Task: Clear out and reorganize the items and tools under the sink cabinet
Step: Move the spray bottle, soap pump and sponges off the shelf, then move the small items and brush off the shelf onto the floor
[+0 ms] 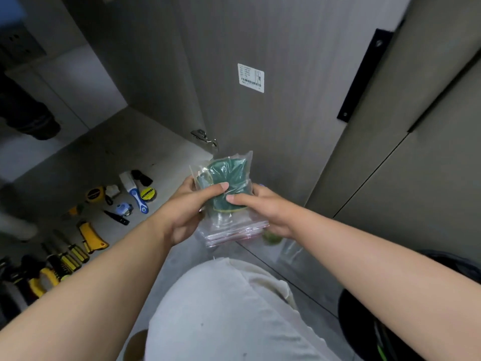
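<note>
Both hands are together at the centre of the frame, clamped on a clear plastic zip-top bag with a pink seal strip (234, 227). They hold it in the air in front of the open grey cabinet door (260, 126). The left hand (186, 207) pinches the bag's left side with its thumb laid across the front. The right hand (263, 208) grips the right side, its thumb pressing just below the other. Dark green scouring pads (226, 173) are bunched toward the bag's upper end, and the seal strip hangs along its lower edge. Whether that strip is fully closed cannot be told.

In the left of the frame, hand tools lie in rows on the pale grey cabinet floor (117, 142). Among them are a yellow-and-black tape measure (95, 194), a blue-and-white handled tool (135, 195), a yellow utility knife (91, 237) and yellow-and-black striped screwdrivers (74, 252).

The tools look sorted already, so the step in hand is probably dealing with this bag: squeezing it flat or checking it before it goes back. The next move likely calls for passing the bag to one hand. It would then be carried leftward to a bare patch of the floor behind the tool rows and set down without knocking them.
</note>
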